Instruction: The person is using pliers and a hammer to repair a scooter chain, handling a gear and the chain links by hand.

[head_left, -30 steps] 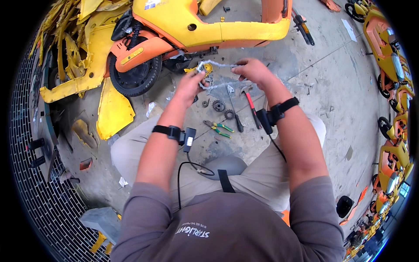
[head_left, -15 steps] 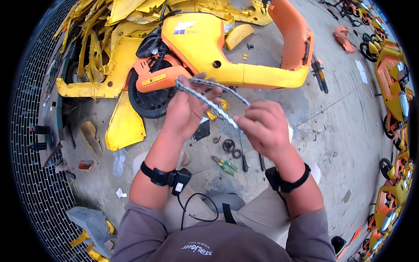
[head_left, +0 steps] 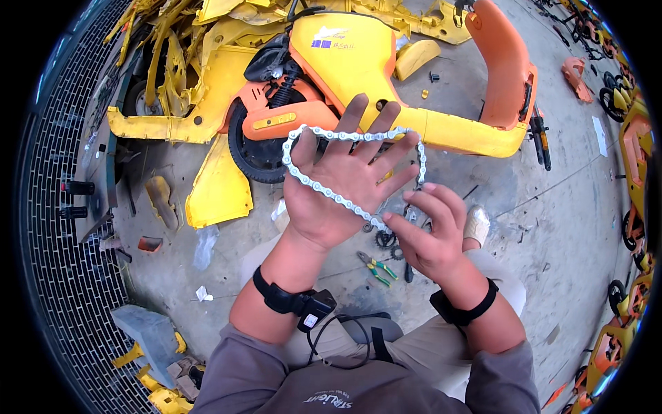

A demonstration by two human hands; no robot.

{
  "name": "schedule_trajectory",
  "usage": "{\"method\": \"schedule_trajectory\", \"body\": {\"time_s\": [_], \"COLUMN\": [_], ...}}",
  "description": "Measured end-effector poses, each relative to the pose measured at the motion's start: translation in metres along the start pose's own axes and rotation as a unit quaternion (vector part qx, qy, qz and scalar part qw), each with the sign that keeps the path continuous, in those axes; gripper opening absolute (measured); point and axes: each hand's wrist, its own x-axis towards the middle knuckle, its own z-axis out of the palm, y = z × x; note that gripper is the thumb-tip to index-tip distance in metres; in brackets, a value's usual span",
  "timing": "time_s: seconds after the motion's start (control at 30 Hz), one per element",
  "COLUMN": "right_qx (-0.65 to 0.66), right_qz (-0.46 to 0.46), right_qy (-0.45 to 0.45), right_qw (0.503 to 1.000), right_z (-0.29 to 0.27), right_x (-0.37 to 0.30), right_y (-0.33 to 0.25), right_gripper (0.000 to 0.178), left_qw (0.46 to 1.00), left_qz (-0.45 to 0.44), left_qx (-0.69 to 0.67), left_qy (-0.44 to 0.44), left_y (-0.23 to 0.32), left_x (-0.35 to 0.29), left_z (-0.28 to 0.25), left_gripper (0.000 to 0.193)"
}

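A silvery roller chain (head_left: 318, 186) hangs in a loop in front of me. My left hand (head_left: 339, 181) is open, palm up, fingers spread; the chain passes round its thumb and runs across the fingers and the palm. At the loop's lower right, my right hand (head_left: 436, 233) is closed, pinching the chain between thumb and fingers where its two runs come together. Whether its ends are joined there cannot be made out. On the floor below lie toothed sprockets (head_left: 385, 239), partly hidden by the hands, and green-handled pliers (head_left: 376, 268).
A yellow and orange scooter body (head_left: 338, 58) with a black wheel (head_left: 258, 148) lies ahead. Yellow panels (head_left: 234, 31) are heaped at the far left. A grey block (head_left: 147, 338) sits at the lower left, and several scooters (head_left: 614, 331) line the right side.
My left hand has turned and spread its fingers, widening the chain from two narrow strands into a broad loop. The right hand still pinches the chain. The view has shifted somewhat left.
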Motion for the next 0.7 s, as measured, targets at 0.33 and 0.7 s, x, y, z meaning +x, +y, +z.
{"method": "schedule_trajectory", "body": {"time_s": [0.33, 0.7], "right_qx": [0.229, 0.692], "right_qz": [0.241, 0.474], "right_qy": [0.010, -0.021], "right_qw": [0.943, 0.544], "right_z": [0.009, 0.005], "right_x": [-0.009, 0.003], "right_y": [0.000, 0.016], "right_gripper": [0.061, 0.040], "left_qw": [0.999, 0.999], "left_qz": [0.003, -0.029], "left_qx": [-0.033, -0.016], "left_qy": [0.002, -0.003], "left_y": [0.008, -0.003], "left_x": [-0.006, 0.007], "left_z": [0.003, -0.008], "left_gripper": [0.067, 0.068]}}
